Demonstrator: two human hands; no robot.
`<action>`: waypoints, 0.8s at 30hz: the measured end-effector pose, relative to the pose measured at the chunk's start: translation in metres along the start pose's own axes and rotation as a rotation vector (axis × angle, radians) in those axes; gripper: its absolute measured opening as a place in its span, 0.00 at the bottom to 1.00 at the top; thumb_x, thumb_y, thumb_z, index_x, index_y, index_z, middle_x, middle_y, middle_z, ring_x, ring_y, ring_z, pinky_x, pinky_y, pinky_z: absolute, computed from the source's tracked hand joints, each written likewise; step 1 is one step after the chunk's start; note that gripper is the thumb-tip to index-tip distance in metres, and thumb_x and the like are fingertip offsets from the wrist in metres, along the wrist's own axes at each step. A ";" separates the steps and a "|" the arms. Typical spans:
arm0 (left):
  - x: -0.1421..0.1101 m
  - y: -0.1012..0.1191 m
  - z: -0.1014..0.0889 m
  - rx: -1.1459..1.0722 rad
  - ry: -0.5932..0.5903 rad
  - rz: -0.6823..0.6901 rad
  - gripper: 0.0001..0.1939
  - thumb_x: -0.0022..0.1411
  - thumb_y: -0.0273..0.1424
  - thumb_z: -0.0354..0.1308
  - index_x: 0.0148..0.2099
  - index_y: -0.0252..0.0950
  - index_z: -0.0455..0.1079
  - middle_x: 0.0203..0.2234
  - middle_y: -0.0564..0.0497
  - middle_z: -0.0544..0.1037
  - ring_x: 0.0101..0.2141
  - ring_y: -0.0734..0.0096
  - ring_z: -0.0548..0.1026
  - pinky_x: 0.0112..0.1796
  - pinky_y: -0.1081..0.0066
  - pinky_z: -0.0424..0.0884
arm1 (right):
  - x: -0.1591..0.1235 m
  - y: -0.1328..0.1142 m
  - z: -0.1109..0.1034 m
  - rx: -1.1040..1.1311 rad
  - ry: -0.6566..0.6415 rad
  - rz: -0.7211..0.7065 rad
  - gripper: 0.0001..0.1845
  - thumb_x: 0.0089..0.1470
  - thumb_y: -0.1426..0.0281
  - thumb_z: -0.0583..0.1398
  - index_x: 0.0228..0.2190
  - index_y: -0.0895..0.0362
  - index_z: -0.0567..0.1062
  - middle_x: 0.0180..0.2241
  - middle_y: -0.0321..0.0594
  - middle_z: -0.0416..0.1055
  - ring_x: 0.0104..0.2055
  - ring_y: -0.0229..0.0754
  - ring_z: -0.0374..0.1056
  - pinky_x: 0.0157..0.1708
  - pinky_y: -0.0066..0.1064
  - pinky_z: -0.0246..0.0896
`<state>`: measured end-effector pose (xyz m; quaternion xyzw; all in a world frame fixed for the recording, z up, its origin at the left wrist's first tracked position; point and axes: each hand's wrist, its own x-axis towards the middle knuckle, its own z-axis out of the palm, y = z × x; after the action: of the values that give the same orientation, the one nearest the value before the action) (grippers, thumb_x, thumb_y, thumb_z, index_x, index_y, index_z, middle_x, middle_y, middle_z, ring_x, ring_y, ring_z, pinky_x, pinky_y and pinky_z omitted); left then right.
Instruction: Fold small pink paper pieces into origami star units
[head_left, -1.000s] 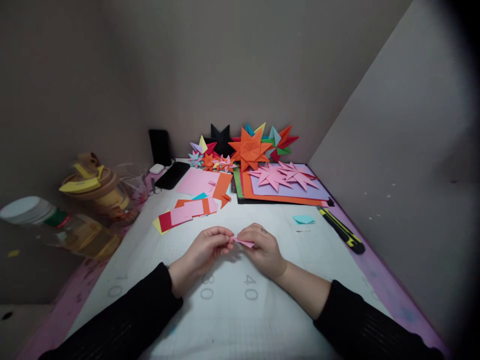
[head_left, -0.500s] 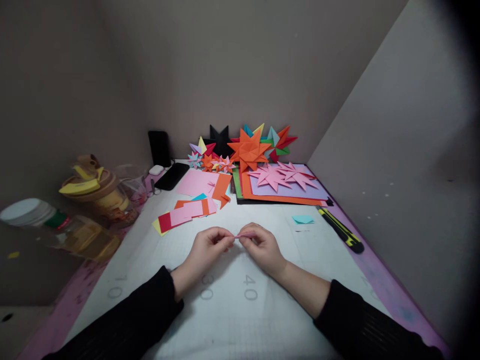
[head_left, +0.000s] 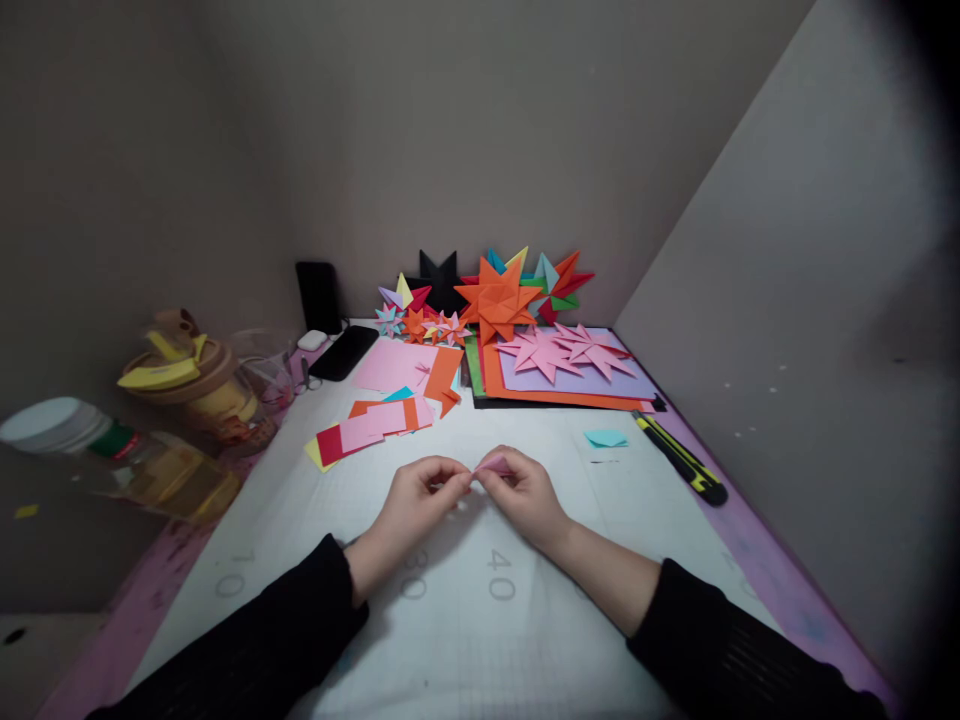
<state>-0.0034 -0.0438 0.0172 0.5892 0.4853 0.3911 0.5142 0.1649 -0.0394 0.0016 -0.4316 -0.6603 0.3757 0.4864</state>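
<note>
Both of my hands meet over the white cutting mat (head_left: 465, 610) and pinch a small folded pink paper piece (head_left: 491, 465). My left hand (head_left: 412, 505) holds its left end with curled fingers. My right hand (head_left: 521, 495) grips the right part, thumb and fingers closed on it. The piece is held just above the mat. Loose cut paper slips (head_left: 375, 425) in pink, orange, red and yellow lie beyond my left hand.
Folded paper stars (head_left: 499, 295) stand at the back wall, with pink stars on stacked coloured sheets (head_left: 570, 385). A yellow-black utility knife (head_left: 679, 458) and a small cyan paper (head_left: 606, 438) lie on the right. A phone (head_left: 345, 350), cups and bottles (head_left: 180, 400) crowd the left.
The pink piece has been turned and pressed smaller between my fingertips; it lay flatter and pointed right a second ago. Both hands stayed in place.
</note>
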 end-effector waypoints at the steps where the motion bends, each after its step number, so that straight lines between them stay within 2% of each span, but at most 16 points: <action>1: 0.000 0.001 0.000 0.014 0.007 0.002 0.12 0.55 0.38 0.59 0.32 0.33 0.73 0.25 0.50 0.77 0.24 0.73 0.72 0.26 0.75 0.67 | 0.000 -0.001 0.000 0.001 -0.004 0.003 0.06 0.53 0.69 0.59 0.25 0.56 0.73 0.25 0.37 0.70 0.29 0.39 0.66 0.31 0.29 0.61; 6: 0.000 0.001 -0.001 0.083 0.040 0.034 0.10 0.55 0.36 0.59 0.29 0.33 0.72 0.22 0.51 0.76 0.24 0.73 0.72 0.27 0.75 0.66 | 0.000 0.000 0.000 0.027 -0.006 0.015 0.08 0.53 0.66 0.59 0.26 0.56 0.73 0.25 0.37 0.70 0.28 0.39 0.65 0.30 0.29 0.62; 11: 0.000 -0.002 -0.001 0.094 -0.008 0.053 0.09 0.56 0.34 0.58 0.30 0.34 0.72 0.23 0.51 0.77 0.24 0.73 0.72 0.27 0.76 0.67 | 0.000 0.008 0.000 0.166 0.031 0.085 0.11 0.55 0.63 0.58 0.25 0.56 0.71 0.26 0.38 0.71 0.30 0.40 0.68 0.32 0.31 0.63; 16: 0.000 -0.006 0.000 0.095 -0.019 0.047 0.10 0.56 0.36 0.58 0.32 0.33 0.73 0.24 0.50 0.77 0.24 0.72 0.73 0.27 0.75 0.67 | 0.000 0.008 0.001 0.149 0.010 0.084 0.12 0.55 0.64 0.58 0.24 0.56 0.71 0.24 0.38 0.71 0.28 0.39 0.67 0.31 0.30 0.62; 21: 0.001 -0.007 -0.001 0.125 -0.010 0.062 0.09 0.56 0.34 0.57 0.30 0.33 0.72 0.23 0.51 0.76 0.25 0.74 0.71 0.27 0.76 0.66 | 0.000 0.006 0.000 0.147 -0.022 0.079 0.11 0.55 0.64 0.57 0.24 0.57 0.72 0.25 0.38 0.71 0.30 0.40 0.67 0.32 0.30 0.62; 24: 0.002 -0.006 0.000 0.147 0.003 0.075 0.08 0.56 0.33 0.57 0.29 0.33 0.71 0.24 0.52 0.75 0.25 0.74 0.70 0.28 0.76 0.65 | 0.000 0.008 0.001 0.191 -0.041 0.094 0.07 0.54 0.65 0.59 0.29 0.56 0.72 0.28 0.39 0.72 0.31 0.39 0.68 0.32 0.30 0.63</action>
<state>-0.0045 -0.0420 0.0110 0.6423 0.4913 0.3743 0.4539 0.1651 -0.0369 -0.0061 -0.4060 -0.6104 0.4681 0.4934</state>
